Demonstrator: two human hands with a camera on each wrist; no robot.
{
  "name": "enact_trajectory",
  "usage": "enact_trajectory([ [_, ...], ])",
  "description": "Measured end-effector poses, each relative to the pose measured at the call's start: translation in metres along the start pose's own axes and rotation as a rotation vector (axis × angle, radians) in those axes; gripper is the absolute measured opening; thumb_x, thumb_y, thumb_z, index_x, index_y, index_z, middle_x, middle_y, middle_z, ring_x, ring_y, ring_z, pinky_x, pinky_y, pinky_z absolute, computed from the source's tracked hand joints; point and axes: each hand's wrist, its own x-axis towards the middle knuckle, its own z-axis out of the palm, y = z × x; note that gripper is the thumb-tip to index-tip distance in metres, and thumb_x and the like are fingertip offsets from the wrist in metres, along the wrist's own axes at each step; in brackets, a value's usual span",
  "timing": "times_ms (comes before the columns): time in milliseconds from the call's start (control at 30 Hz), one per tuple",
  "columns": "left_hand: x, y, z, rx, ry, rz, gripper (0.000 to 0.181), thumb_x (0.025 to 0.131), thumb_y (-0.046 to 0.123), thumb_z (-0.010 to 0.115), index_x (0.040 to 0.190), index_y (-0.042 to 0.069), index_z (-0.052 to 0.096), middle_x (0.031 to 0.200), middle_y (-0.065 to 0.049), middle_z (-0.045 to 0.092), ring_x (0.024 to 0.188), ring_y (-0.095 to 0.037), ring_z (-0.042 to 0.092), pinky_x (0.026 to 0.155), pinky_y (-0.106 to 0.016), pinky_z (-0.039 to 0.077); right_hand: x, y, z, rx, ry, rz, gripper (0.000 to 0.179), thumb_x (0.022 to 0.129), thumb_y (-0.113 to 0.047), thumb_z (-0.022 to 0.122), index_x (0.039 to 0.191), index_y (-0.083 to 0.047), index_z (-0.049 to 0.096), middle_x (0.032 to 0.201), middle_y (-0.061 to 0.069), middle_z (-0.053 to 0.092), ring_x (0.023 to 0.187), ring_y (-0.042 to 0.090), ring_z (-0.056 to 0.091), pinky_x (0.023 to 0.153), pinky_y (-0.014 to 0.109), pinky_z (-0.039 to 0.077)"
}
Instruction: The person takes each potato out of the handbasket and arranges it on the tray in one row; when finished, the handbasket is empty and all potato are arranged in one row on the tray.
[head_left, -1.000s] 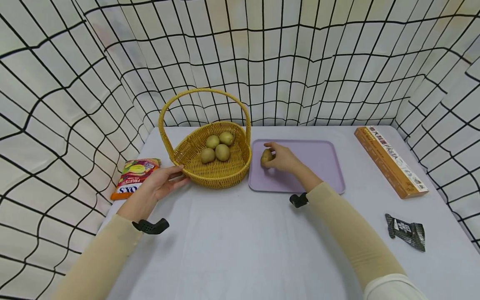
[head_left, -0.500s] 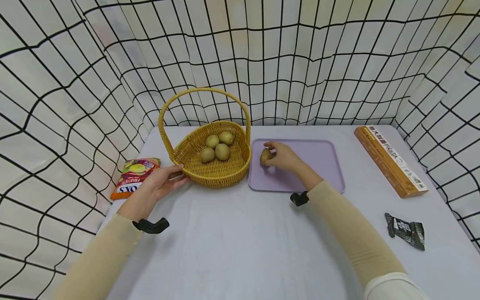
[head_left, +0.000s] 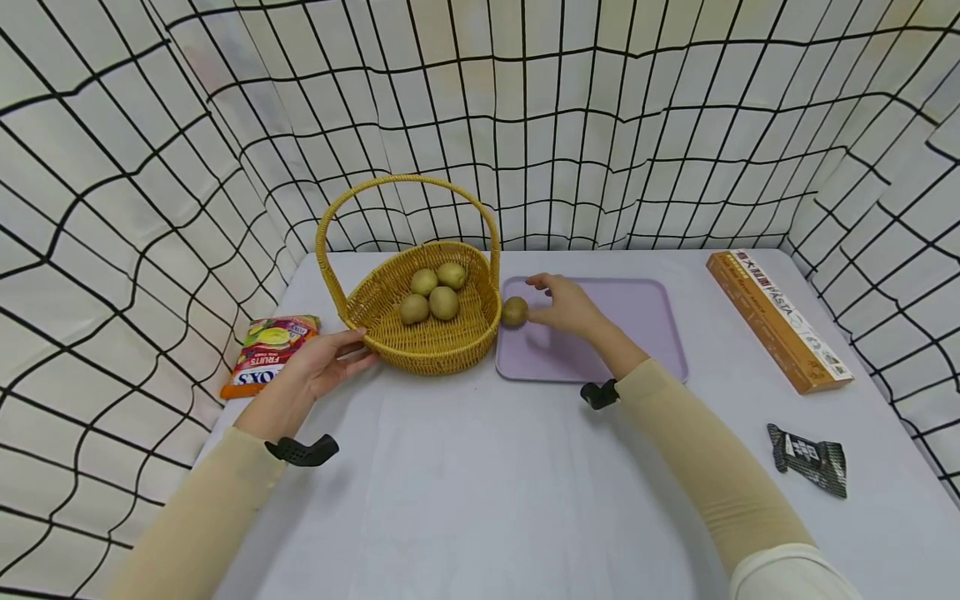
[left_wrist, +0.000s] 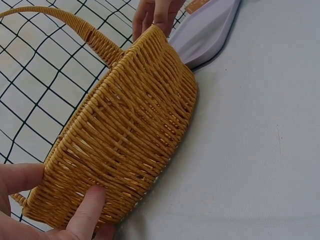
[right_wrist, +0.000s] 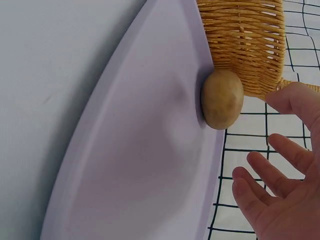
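My left hand (head_left: 327, 364) touches the near left side of the wicker basket (head_left: 442, 362), its fingers fairly straight against the outer weave and at the rim. Several greenish-brown kiwis (head_left: 444, 303) lie inside the basket. Over the lilac tray (head_left: 637, 333), my right hand (head_left: 567, 307) has its fingers spread and holds nothing. One more kiwi (right_wrist: 222, 99) rests at the tray's left edge, close beside the basket. In the right wrist view it stands apart from the spread fingers (right_wrist: 275, 172); in the head view the thumb tip comes right up to it.
A red and orange candy bag (head_left: 272, 354) lies left, behind my left forearm. At the right are a long pasta box (head_left: 780, 323) and a small black packet (head_left: 808, 461). Black netting (head_left: 555, 133) over white cloth encloses the back and sides; the basket's tall handle (head_left: 405, 179) arches upward.
The kiwi that my right fingers held has left them and lies further left, upright side turned, at the tray edge. My right fingers have opened; my left hand stays on the basket.
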Motion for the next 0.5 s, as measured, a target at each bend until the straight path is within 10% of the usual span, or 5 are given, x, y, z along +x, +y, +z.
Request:
enact_trajectory([
  [500, -0.001, 0.0, -0.002, -0.007, -0.024, 0.005, 0.007, 0.104, 0.011, 0.062, 0.111, 0.011, 0.065, 0.132, -0.007, 0.057, 0.104, -0.017, 0.067, 0.119, -0.038, 0.036, -0.008, -0.042, -0.009, 0.05, 0.022, -0.1, 0.056, 0.094, -0.027, 0.071, 0.145, -0.009, 0.057, 0.146, 0.013, 0.059, 0.132, 0.033, 0.054, 0.112, 0.049, 0.048],
])
